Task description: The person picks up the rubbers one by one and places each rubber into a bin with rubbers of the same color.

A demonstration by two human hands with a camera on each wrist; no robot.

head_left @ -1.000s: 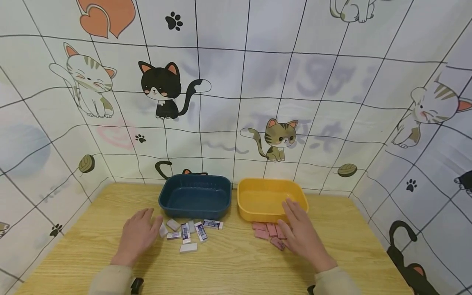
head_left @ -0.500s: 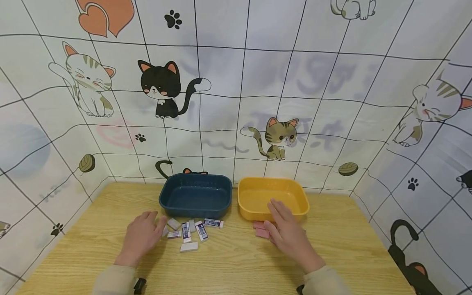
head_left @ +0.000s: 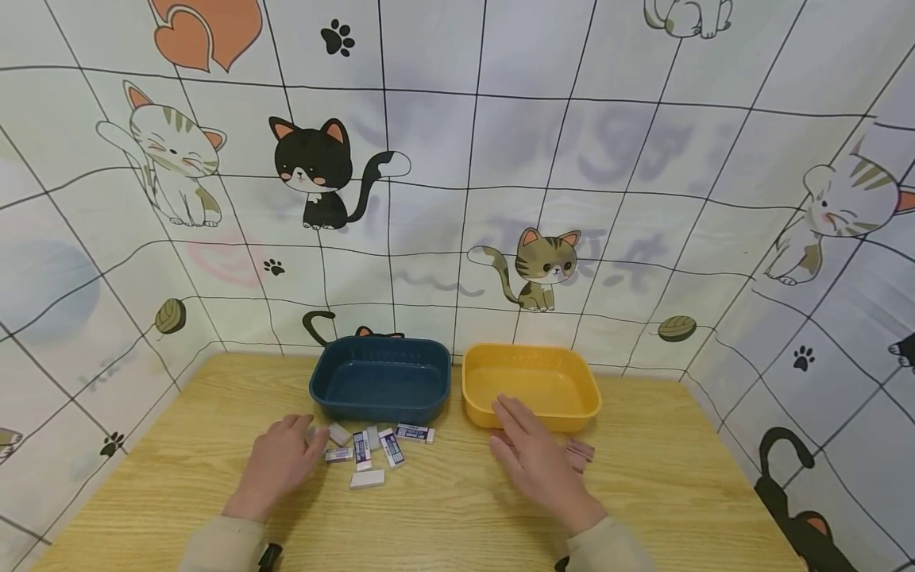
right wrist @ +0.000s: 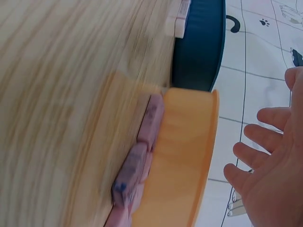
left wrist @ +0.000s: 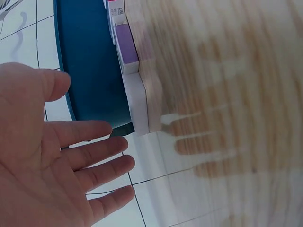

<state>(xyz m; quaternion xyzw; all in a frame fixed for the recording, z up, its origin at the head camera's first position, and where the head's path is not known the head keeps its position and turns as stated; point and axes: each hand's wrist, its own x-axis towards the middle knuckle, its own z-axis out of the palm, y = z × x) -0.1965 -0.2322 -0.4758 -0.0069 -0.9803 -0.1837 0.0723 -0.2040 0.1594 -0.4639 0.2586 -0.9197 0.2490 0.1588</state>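
My left hand (head_left: 279,461) hovers palm down at the left end of a group of white erasers (head_left: 368,479), several in blue-and-white sleeves. In the left wrist view its fingers are spread and hold nothing, beside a purple-sided eraser (left wrist: 127,45). Over the pink erasers (head_left: 581,451) my right hand (head_left: 536,465) is held with straight fingers, hiding most of them in the head view. The right wrist view shows pink erasers (right wrist: 129,175) lying along the yellow bin's side, apart from the fingers.
A dark blue bin (head_left: 379,413) stands behind the white erasers. To its right, a yellow bin (head_left: 532,352) stands behind the pink ones. Both are near the back edge of the wooden table (head_left: 429,524), against a cat-patterned wall covering (head_left: 429,222).
My right hand has moved left across the pink erasers, so some now show to its right. My left hand has shifted slightly right and down. The erasers and bins stay put.
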